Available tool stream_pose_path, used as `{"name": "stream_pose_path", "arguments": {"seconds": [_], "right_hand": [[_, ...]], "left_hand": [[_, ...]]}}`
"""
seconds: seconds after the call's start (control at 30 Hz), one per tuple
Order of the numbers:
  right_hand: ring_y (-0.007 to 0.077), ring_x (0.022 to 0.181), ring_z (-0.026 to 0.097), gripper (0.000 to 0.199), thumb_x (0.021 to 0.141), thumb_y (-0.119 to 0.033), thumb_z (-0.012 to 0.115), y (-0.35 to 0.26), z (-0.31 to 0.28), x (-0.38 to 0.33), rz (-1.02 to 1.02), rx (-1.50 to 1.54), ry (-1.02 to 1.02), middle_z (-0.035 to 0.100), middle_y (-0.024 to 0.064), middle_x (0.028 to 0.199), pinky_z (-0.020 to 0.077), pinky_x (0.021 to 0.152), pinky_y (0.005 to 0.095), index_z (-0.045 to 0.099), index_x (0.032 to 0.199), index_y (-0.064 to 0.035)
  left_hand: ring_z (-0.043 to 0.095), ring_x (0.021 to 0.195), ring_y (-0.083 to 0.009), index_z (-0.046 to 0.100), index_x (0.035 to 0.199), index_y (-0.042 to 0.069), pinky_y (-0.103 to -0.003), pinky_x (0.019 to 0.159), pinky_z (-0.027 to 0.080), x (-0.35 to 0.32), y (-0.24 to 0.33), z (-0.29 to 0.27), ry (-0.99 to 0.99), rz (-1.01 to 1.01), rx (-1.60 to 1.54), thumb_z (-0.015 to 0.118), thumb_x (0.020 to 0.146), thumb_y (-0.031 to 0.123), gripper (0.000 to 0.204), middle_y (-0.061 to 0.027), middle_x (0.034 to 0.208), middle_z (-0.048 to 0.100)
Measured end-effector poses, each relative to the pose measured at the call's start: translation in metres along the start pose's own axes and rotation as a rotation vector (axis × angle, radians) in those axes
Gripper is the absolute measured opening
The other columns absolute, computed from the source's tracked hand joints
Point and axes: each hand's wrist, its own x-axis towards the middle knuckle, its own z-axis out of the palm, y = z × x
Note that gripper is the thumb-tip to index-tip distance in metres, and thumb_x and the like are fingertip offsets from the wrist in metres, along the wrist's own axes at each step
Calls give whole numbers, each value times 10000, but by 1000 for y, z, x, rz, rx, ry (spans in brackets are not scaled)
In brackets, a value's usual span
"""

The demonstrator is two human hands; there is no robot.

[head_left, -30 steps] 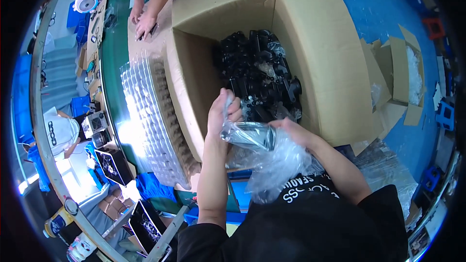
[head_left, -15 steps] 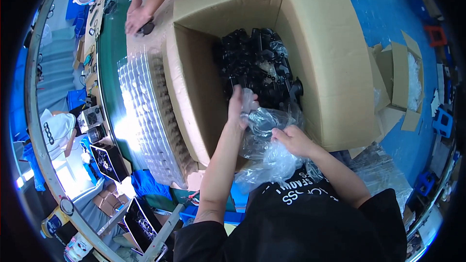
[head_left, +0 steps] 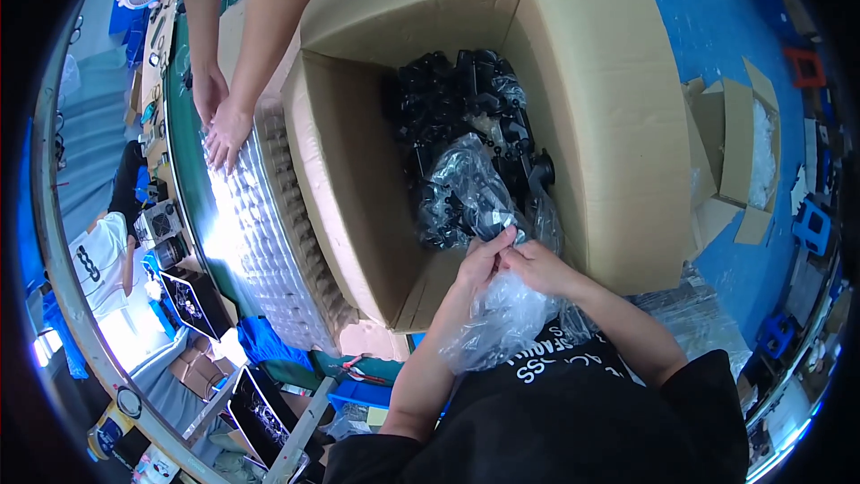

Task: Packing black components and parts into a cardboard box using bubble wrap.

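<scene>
My left hand (head_left: pixel 484 262) and my right hand (head_left: pixel 539 269) meet over the near edge of a large cardboard box (head_left: pixel 618 125). Both are closed on a clear plastic bag (head_left: pixel 509 318), pinching it between thumbs and fingers. Its bunched part hangs toward my chest, while crinkled clear plastic (head_left: pixel 466 175) spreads beyond my fingers into the box, with dark shapes showing through it. Inside the box lies a heap of black plastic parts (head_left: pixel 439 90), some with round ends and arms. Exactly what these parts are, I cannot tell.
Left of the box, a stack of clear moulded trays (head_left: pixel 278 242) lies on a green worktable (head_left: pixel 199 206). A co-worker's hands (head_left: pixel 226 130) touch its far end. Opened cardboard boxes (head_left: pixel 743 143) stand on the blue floor at right. Clear plastic sheeting (head_left: pixel 694 314) lies near my right elbow.
My left hand has moved down and right to meet my right hand at the bag. Plastic now extends over the black parts. The co-worker's hands have come nearer, onto the trays.
</scene>
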Motion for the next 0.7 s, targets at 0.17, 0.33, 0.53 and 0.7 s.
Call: {"name": "stream_pose_path", "arguments": {"seconds": [0.17, 0.33, 0.53, 0.7], "right_hand": [[112, 576, 499, 372, 905, -301, 484, -7, -12, -15, 167, 216, -38, 586, 28, 662, 402, 539, 229, 619, 758, 13], [106, 617, 535, 362, 912, -325, 499, 3, -12, -4, 210, 388, 126, 604, 30, 713, 428, 582, 209, 631, 797, -8], [114, 767, 540, 414, 893, -403, 515, -4, 24, 28, 281, 656, 66, 623, 80, 898, 411, 660, 195, 642, 968, -16], [119, 845, 561, 388, 903, -354, 517, -22, 36, 16, 266, 879, -121, 615, 76, 1000, 439, 735, 215, 580, 1103, -27]], "left_hand": [[492, 482, -91, 613, 836, 26, -177, 417, 372, -7, 12, -7, -7, 117, -116, 646, 828, 128, 108, -44, 663, 590], [459, 440, -134, 605, 765, 13, -253, 421, 382, 1, 47, -19, 366, 484, 566, 629, 812, 140, 138, -59, 588, 558], [443, 445, -183, 562, 656, 17, -315, 450, 394, -34, 38, -12, 628, 892, 1286, 642, 765, 139, 183, -70, 558, 508], [422, 447, -217, 516, 614, 29, -321, 464, 384, -59, 30, -14, 414, 1302, 1477, 656, 732, 143, 216, -68, 522, 461]]}}
